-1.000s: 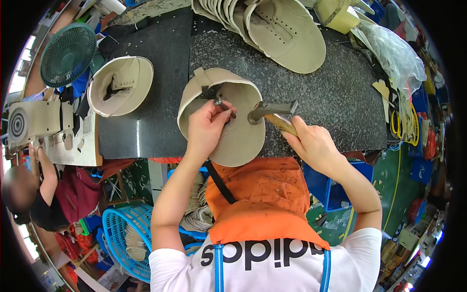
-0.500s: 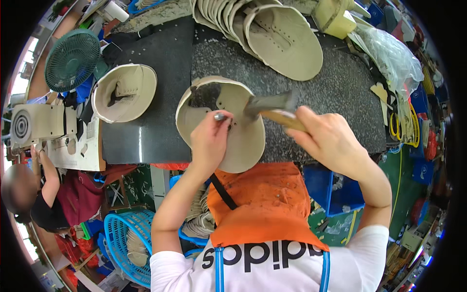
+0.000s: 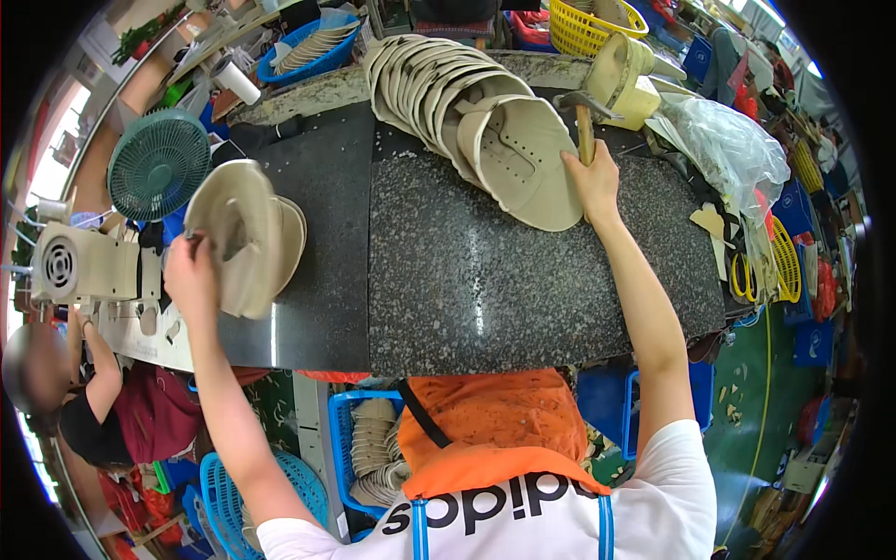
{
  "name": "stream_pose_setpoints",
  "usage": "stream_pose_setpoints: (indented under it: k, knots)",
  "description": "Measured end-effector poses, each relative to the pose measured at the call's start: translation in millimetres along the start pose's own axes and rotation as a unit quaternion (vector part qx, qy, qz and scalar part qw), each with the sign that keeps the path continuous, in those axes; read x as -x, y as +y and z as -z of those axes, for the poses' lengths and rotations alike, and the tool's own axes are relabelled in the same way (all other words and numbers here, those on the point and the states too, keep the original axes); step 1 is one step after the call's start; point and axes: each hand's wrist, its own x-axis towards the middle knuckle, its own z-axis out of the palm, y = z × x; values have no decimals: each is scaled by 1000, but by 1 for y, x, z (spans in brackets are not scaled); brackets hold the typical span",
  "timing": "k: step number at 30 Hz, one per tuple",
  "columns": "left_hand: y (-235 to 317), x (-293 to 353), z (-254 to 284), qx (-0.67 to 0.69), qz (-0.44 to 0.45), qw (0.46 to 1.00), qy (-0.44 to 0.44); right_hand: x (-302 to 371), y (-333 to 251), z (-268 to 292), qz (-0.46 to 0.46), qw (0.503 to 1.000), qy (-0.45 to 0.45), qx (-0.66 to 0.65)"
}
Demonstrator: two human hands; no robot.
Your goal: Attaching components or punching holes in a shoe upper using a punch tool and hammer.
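My left hand (image 3: 193,280) is closed at the left edge of a blurred beige cap-shaped piece (image 3: 229,233). A small metal tip, perhaps of a punch, shows at its fingers. That piece is tilted and overlaps another beige cap-shaped piece (image 3: 292,247) at the left of the bench. At the far right, my right hand (image 3: 595,182) grips the wooden handle of a hammer (image 3: 584,131), head up. Its fingers are next to the front piece (image 3: 546,191) of a long nested stack (image 3: 439,89); whether they touch cannot be told. The front piece has a curved seam and small holes.
The bench has a speckled stone slab (image 3: 448,289) and a smooth dark part. A green fan (image 3: 159,163) and a machine (image 3: 84,266) stand left, with a co-worker's hands beside it. Yellow-handled scissors (image 3: 742,275) and clear plastic (image 3: 728,154) lie right. Blue baskets sit below.
The piece under my hands has left the slab and moved far left with my left hand. My right hand has carried the hammer away toward the stack. The view has shifted.
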Motion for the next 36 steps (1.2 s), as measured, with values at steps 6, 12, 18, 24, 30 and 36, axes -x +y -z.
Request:
stream_pose_setpoints:
  k: [6,12,18,24,30,36]
  knots:
    - [-73,3,-23,417,238,874,-75,20,-25,43,14,991,-39,-128]
    - [-34,4,-20,-118,100,985,-77,78,-76,78,-160,905,-181,-350]
    - [39,22,-11,-181,-155,947,213,158,-95,40,-230,855,-279,-372]
    - [170,131,-14,494,146,807,-290,193,-87,39,-168,885,-290,-323]
    - [171,165,-51,527,239,762,-291,166,-91,91,-36,935,-290,-203]
    - [171,165,-43,449,114,836,-294,129,-148,158,3,903,-325,-279]
